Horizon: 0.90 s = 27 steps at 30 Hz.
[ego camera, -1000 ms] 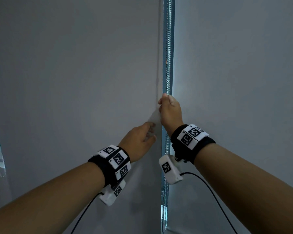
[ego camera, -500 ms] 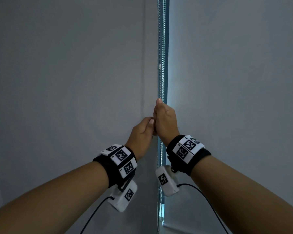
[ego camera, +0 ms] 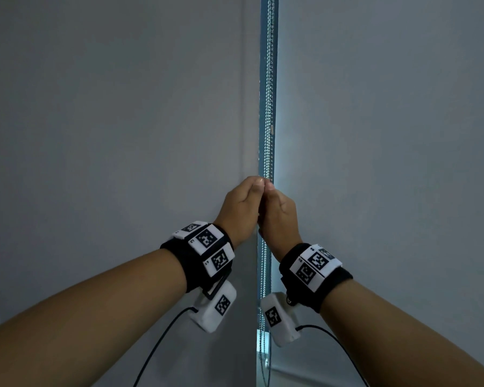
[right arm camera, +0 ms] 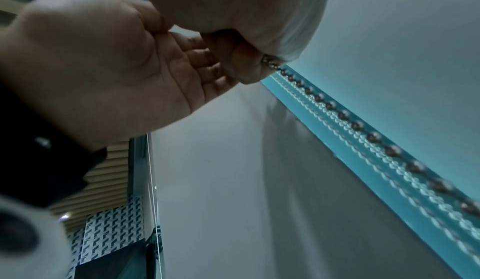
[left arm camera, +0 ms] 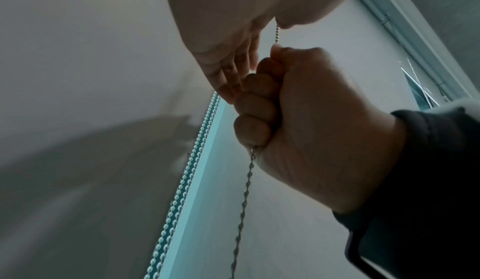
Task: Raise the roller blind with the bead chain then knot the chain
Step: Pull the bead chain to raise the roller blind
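Risen beside right hand (ego camera: 277,216), left hand (ego camera: 239,210) pinches bead chain (ego camera: 269,107).

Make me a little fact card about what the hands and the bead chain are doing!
left hand: pinches the bead chain at its fingertips
right hand: fist wrapped around the chain, next to the left hand
chain: runs up the bright gap between two grey blinds and hangs below the right fist
knot: none visible
wrists: black bands with white marker tags

Wristband (ego camera: 207,248) tags' tiny print seems unreadable.
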### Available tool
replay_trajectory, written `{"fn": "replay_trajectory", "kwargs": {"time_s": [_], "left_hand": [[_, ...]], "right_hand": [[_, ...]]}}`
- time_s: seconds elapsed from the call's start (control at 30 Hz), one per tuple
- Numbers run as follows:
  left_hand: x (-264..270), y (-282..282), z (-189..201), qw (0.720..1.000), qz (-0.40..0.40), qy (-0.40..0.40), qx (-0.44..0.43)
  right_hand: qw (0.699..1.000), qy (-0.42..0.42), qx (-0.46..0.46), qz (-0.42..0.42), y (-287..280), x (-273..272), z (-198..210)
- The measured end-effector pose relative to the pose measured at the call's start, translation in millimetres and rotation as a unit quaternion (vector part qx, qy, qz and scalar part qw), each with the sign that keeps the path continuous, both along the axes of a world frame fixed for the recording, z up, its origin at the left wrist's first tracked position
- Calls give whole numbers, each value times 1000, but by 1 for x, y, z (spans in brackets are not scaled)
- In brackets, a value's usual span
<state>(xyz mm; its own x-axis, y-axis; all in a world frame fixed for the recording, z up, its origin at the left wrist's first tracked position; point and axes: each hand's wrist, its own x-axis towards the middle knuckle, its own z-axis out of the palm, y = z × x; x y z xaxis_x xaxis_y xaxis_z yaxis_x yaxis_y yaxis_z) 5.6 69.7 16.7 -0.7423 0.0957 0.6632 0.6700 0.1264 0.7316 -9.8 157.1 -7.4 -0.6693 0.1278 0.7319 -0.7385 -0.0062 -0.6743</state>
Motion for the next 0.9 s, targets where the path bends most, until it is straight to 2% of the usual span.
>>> {"fn": "replay_trajectory", "kwargs": {"time_s": [0.13, 0.3, 0.4, 0.57, 0.73, 0.9], "left_hand": [[0, 3, 7, 999, -11, -33, -9], [1, 6, 18, 995, -50, -81, -2], [6, 13, 19, 988, -87, -117, 42], [6, 20, 11, 981, -90, -123, 121], [5, 22, 9, 977, -69, -143, 140], [8, 19, -22, 973, -77, -167, 135]], "right_hand": [[1000, -1, -7, 16, -3, -3, -16], [998, -62, -16, 23, -5, -4, -51], [996, -80, -25, 34, -7, -4, -66], [996, -86, -15, 15, -7, -4, -70], [999, -46, 7, -26, -13, 0, -73], [998, -62, 18, -17, -13, 3, -108]]}}
